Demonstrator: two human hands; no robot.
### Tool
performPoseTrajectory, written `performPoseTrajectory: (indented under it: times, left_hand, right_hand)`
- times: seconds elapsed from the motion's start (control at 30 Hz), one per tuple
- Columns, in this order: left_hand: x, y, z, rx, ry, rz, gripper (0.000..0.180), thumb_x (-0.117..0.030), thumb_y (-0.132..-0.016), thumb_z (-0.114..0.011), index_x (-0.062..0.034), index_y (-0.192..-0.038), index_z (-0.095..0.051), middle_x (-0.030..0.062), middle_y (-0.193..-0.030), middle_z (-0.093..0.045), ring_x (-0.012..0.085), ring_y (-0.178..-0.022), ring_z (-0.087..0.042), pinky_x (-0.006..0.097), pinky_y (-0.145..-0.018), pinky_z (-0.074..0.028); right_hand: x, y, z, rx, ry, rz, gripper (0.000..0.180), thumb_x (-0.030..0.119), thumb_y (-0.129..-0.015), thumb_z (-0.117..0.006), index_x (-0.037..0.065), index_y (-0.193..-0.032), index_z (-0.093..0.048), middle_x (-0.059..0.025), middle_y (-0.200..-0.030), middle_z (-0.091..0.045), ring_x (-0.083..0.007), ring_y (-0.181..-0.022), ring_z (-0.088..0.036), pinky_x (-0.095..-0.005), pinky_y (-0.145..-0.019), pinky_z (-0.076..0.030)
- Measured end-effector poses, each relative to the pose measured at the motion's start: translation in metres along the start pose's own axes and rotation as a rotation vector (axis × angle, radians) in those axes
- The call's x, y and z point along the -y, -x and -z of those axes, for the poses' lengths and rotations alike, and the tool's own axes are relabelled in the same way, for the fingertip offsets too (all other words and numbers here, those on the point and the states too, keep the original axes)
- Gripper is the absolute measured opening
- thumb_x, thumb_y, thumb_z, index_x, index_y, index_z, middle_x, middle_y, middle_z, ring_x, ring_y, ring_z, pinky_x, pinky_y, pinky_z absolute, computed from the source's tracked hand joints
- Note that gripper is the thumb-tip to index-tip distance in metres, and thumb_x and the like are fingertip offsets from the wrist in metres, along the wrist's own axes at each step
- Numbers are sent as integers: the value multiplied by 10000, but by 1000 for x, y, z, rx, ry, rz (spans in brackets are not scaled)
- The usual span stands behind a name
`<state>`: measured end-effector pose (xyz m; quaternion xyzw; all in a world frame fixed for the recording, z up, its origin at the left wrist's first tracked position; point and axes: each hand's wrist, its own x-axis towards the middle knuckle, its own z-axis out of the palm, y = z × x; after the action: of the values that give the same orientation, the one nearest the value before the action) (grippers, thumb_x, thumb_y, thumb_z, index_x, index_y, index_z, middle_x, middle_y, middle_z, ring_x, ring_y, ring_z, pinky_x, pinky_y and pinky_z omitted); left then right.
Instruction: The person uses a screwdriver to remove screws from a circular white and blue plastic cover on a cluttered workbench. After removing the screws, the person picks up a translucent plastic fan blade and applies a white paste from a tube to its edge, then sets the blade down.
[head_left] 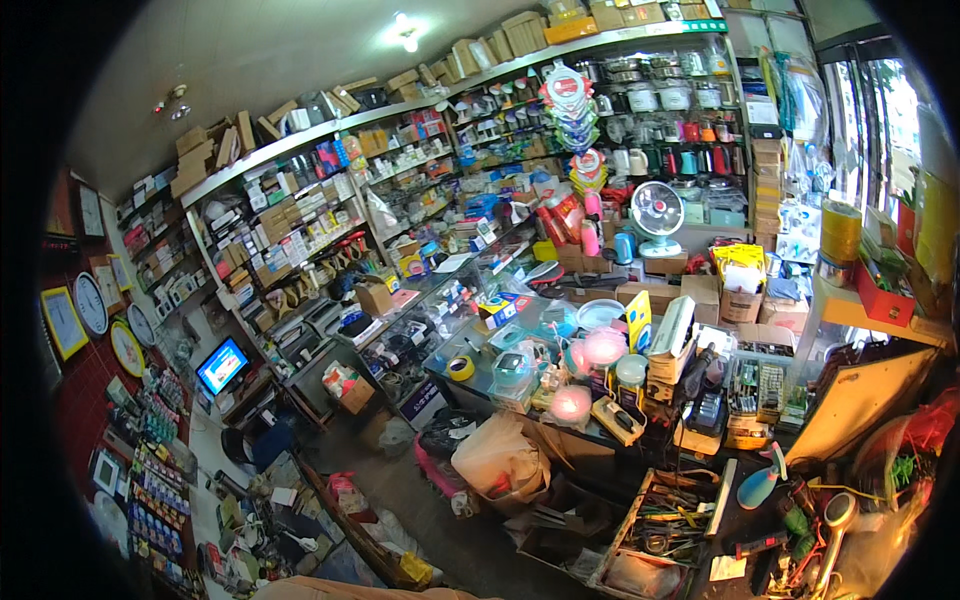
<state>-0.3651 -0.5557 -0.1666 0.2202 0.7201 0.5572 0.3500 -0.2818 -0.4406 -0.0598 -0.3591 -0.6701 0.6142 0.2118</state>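
Observation:
Neither my left hand nor my right hand shows in the head view. A peach-coloured strip [370, 592] lies along the bottom edge; what it is cannot be told. Closest below me is an open tool tray [665, 525] full of hand tools, with a blue-handled tool [760, 485] beside it on a cluttered bench. Further off stands a glass counter [480, 350] heaped with small goods, a yellow tape roll [461, 368] and glowing pink lamps [603, 347]. A beige plastic bag [500, 455] leans against the front of the counter.
Long wall shelves [330, 215] packed with boxes run across the back. Wall clocks [90, 303] hang at the left above a lit monitor [222, 366]. A white fan [657, 212] stands behind the counter. A wooden board [860, 400] leans at right. A narrow floor aisle [400, 500] runs between them.

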Motion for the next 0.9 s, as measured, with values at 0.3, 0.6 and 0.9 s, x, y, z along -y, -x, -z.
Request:
performPoseTrajectory:
  times: [0.3, 0.6, 0.9]
  left_hand:
    - [0, 11, 2, -48, -8, -17, 465, -340, -1158, -649, -13, -1488, -683, 194, -1380, -787, 335, -1259, -756, 465, -1060, -584]
    - [15, 8, -18, -33, -38, -61, 491, -346, -1160, -645, -17, -1524, -667, 193, -1412, -777, 351, -1288, -745, 465, -1087, -578]
    - [55, 14, -45, -34, -75, -120, 518, -353, -1162, -641, -20, -1559, -651, 192, -1445, -766, 368, -1318, -734, 464, -1114, -572]
  right_hand:
    - [7, -7, -14, 75, 23, 9, 296, 170, -1117, -695, 4, -1358, -738, -111, -1081, -824, -244, -921, -757, -352, -862, -604]
    - [5, -16, -11, 50, 38, 10, 298, 171, -1121, -683, -3, -1357, -735, -105, -1089, -817, -236, -930, -745, -352, -868, -598]
    - [3, -25, -4, -14, 39, -7, 300, 171, -1125, -672, -11, -1357, -731, -98, -1097, -810, -227, -939, -734, -352, -875, -592]
